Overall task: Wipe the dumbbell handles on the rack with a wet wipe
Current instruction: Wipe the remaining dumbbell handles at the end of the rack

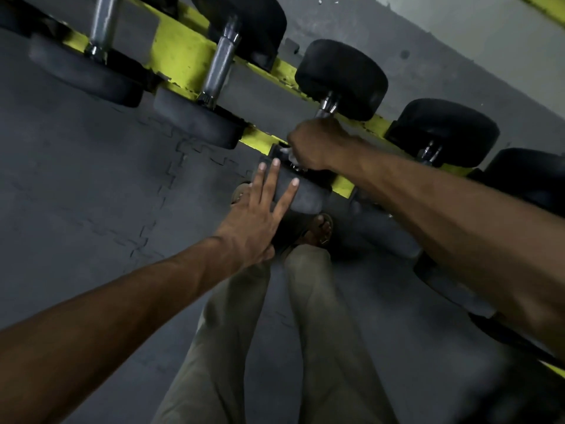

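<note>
Wiping a dumbbell (341, 78) on the yellow rack (183, 56).
The right hand (318, 145) closes its grip round the wet wipe (291, 155) on the handle (324, 108); the left hand (260, 215) lies flat, fingers straight, on the near head (305, 198).

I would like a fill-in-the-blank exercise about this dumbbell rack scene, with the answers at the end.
1. The rack is painted ___.
2. The right hand grips a dumbbell's handle through a white ___.
3. The left hand lies flat on that dumbbell's near head and holds ___.

Answers: yellow; wipe; nothing.
</note>
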The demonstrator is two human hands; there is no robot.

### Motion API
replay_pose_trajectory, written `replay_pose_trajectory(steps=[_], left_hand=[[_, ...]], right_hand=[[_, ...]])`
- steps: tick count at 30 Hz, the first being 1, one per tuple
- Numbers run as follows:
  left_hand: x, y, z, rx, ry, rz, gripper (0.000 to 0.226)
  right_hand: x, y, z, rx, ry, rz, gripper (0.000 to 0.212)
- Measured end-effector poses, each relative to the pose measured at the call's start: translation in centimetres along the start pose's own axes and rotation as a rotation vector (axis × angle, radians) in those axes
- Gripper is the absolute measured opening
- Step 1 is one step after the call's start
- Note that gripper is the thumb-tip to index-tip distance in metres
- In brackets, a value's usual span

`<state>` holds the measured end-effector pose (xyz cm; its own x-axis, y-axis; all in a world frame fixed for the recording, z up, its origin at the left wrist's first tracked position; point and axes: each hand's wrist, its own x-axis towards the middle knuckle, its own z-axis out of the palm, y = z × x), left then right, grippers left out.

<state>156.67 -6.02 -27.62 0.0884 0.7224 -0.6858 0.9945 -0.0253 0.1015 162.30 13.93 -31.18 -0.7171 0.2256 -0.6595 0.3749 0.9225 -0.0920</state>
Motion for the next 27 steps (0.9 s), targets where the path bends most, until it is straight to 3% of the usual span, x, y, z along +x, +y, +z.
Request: replay_pose_trajectory(steps=[2,4,7,10,14,19,24,27], left_hand=[[0.1,0.1,0.2,0.007,0.014,-0.006,0.144],[0.1,0.2,0.4,-0.004,0.025,-0.008,0.145],[0.2,0.2,0.6,-0.034,0.032,-0.015,0.146],[0.4,0.2,0.8,-0.014,0.04,-0.011,0.146],[0.3,0.0,0.9,-0.018,0.038,-0.011,0.144],[0.4,-0.3,0.8,-0.039,0.031,0.009,0.145],[0.3,-0.4,0.7,-0.051,0.028,0.026,0.143],[0.3,-0.5,0.8,-0.057,0.04,0.03,0.142]], right_hand=[[1.1,-0.7,-1.8,-0.112,-0.158,0.079,0.032],[1.3,-1.7,-2.7,-0.047,-0.268,0.091,0.033],[0.3,-2.4,-1.9,0.115,-0.271,0.026,0.026],[-0.9,0.5,-1.1,0.248,-0.111,0.018,0.019],[-0.8,2.6,0.4,0.302,0.327,0.211,0.029],[-0.4,-0.1,1.5,0.291,-0.007,0.006,0.019],[-1.0,-0.6,1.6,0.262,0.232,0.124,0.014],[-3.1,-1.9,3.4,0.393,0.356,0.254,0.012]])
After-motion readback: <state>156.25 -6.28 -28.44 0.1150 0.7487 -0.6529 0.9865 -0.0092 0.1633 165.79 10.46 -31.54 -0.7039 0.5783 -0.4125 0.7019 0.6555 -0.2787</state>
